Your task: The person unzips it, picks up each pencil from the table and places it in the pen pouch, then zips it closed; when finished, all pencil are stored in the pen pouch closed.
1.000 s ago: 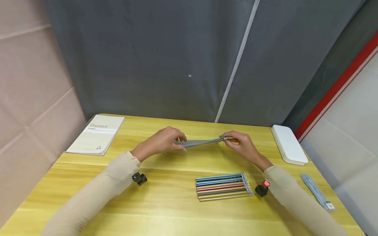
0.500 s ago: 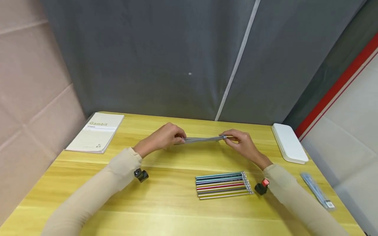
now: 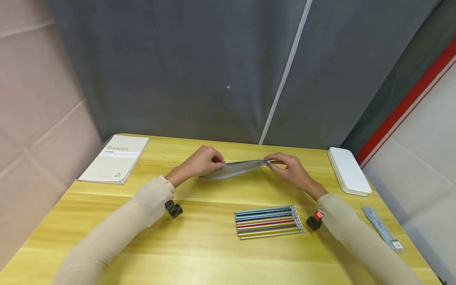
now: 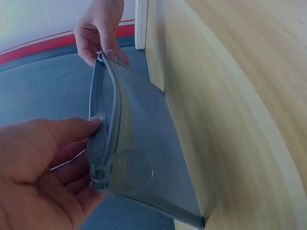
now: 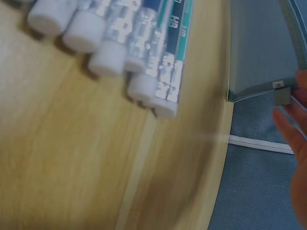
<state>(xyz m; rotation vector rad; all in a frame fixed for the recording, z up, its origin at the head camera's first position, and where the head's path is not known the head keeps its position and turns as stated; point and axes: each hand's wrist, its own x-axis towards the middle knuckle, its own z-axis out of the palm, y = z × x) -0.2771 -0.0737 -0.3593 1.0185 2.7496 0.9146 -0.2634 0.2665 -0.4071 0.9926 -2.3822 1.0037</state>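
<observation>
A flat grey zip pouch (image 3: 239, 168) with a see-through side is held up over the back of the table, between both hands. My left hand (image 3: 202, 163) grips its left end; in the left wrist view the thumb (image 4: 81, 128) presses on the zip edge and the fingers are behind. The zip (image 4: 102, 103) is parted, leaving a narrow gap along the top. My right hand (image 3: 291, 169) pinches the opposite corner, near a small fabric tab (image 5: 282, 96). In front of the pouch lies a row of metallic-coloured pencils (image 3: 268, 223), white erasers pointing right.
A notebook (image 3: 115, 160) marked "Gambit" lies at the back left. At the back right is a white case (image 3: 350, 171), with a clear slim packet (image 3: 382, 227) nearer the front. A dark curtain (image 3: 185, 71) hangs behind the table (image 3: 160, 253).
The left hand has closed its thumb and fingers on the pouch's left end. The pouch has tilted, so more of its broad side shows. The right hand keeps its pinch, almost in place.
</observation>
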